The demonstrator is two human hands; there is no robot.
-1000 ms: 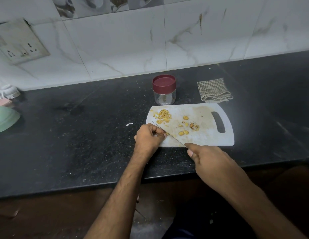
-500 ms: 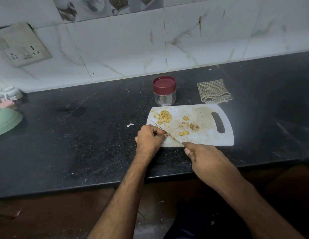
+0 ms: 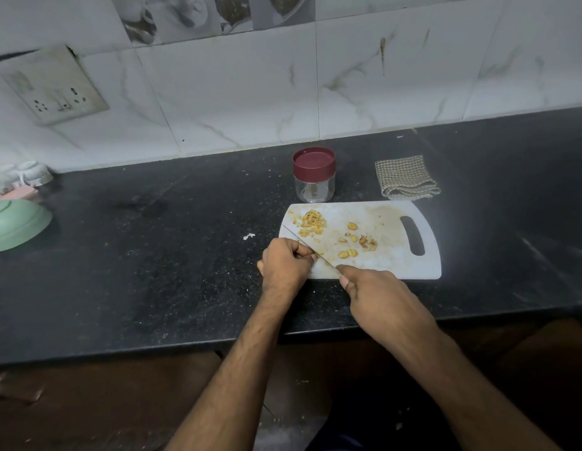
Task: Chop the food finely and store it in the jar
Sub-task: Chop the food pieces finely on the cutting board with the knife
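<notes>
A white cutting board point(image 3: 390, 265) lies on the black counter. A heap of finely chopped yellow food point(image 3: 310, 221) sits at its far left, and larger whole pieces point(image 3: 351, 242) are scattered in the middle. My right hand point(image 3: 377, 294) grips the handle of a thin knife point(image 3: 304, 244), whose blade runs diagonally toward the far left over the board. My left hand point(image 3: 288, 263) has its fingers curled at the blade on the board's near left corner; whatever it pinches is hidden. A clear jar with a maroon lid point(image 3: 314, 174) stands closed just behind the board.
A folded checked cloth point(image 3: 405, 177) lies behind the board's right end. A green bowl point(image 3: 13, 222) and small white items point(image 3: 26, 172) sit at the counter's far left. A white scrap point(image 3: 249, 236) lies left of the board. A wall socket point(image 3: 53, 89) is on the tiles.
Both hands stay at the board's near left corner with the knife in the same diagonal line. The camera has tilted slightly; nothing on the board has visibly moved.
</notes>
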